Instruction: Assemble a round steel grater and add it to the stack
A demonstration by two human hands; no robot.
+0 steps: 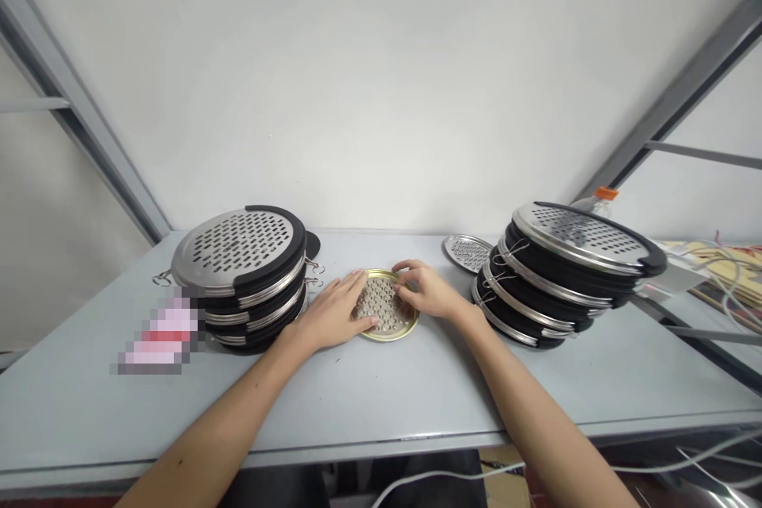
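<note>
A round metal grater disc with raised holes and a gold-coloured rim lies flat on the grey table in front of me. My left hand rests at its left edge, open, with fingers stretched along the rim and the thumb reaching over the near part. Over the upper right edge, my right hand touches the disc with bent, parted fingers; it is open too. The fingers cover parts of the rim on both sides.
Left stands a stack of round graters with black edges and wire clips; a similar stack stands right. Behind the right stack are a loose grater disc and an orange-capped bottle. A blurred pinkish item lies left.
</note>
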